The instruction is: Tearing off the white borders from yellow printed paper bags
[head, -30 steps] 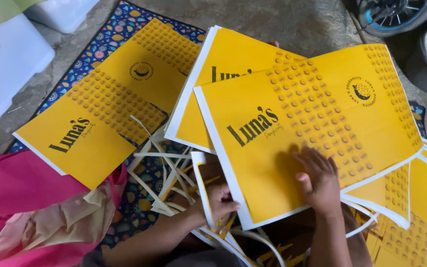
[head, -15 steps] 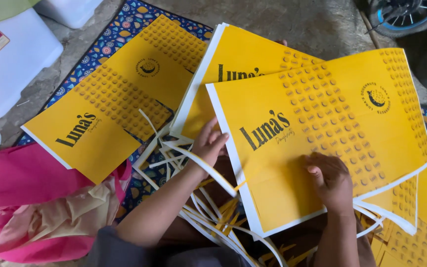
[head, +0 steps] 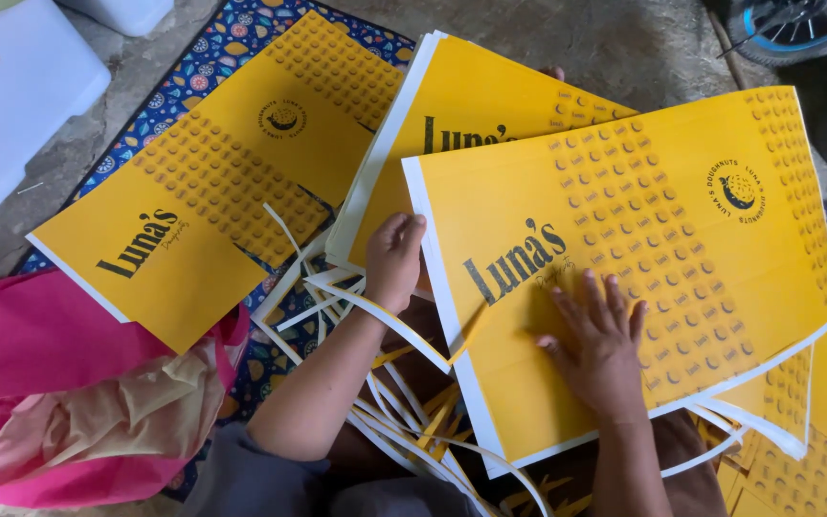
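Both hands' fingers [head: 597, 316] press yellow sheet [head: 662, 239].

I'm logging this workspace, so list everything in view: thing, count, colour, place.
top sheet: one, yellow with white border, under both hands
sheet stack: several, yellow, behind the top sheet
left sheet: one, yellow, lying on the mat
more sheets: several, yellow, lower right
paper strips: many, white and yellow, heaped in the centre
mat: one, blue patterned, on the ground
cloth: pink and tan, lower left
box: one, white, upper left
wheel: one, dark, upper right
left hand: grip on the top sheet's left edge
right hand: flat on the top sheet
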